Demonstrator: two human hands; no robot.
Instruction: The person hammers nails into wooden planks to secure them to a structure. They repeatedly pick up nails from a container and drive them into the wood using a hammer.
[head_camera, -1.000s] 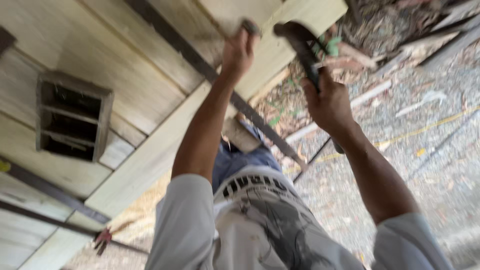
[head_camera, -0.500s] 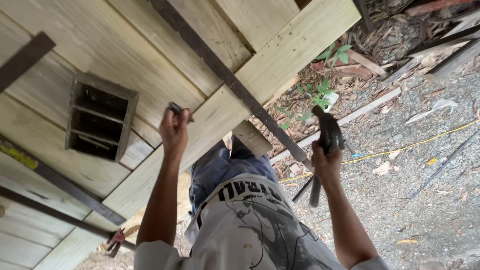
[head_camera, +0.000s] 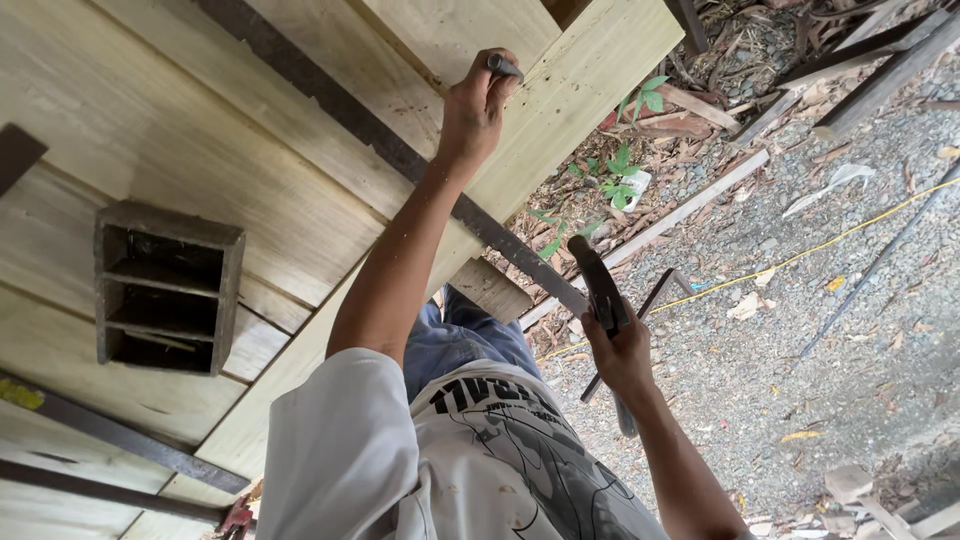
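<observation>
Hammer (head_camera: 600, 290) position: your right hand (head_camera: 625, 352) is closed around the handle, with the dark head raised and tilted toward the pale timber beam (head_camera: 590, 75), well below it and off to its lower right. The tool is drawn back, clear of all wood.

Your left hand (head_camera: 475, 105) is pinched shut on a short dark metal pin (head_camera: 505, 68), probably a nail or punch; which one cannot be told. Its tip appears to rest on the beam's face, just beside the dark flat metal strip (head_camera: 400, 155) that crosses the boards diagonally. The louvred vent box (head_camera: 165, 290) sits well to the left of the beam, set into the plank wall (head_camera: 150, 120).

Step in hand, as judged: the pin is placed and held, and the strike has not yet been made.

Next move calls for:
- keeping the pin square to the beam, fingers low on the shank;
- swinging the hammer up along a clear arc, past the strip;
- starting with a light blow, since a glancing hit could bend the pin or catch your fingers.
</observation>
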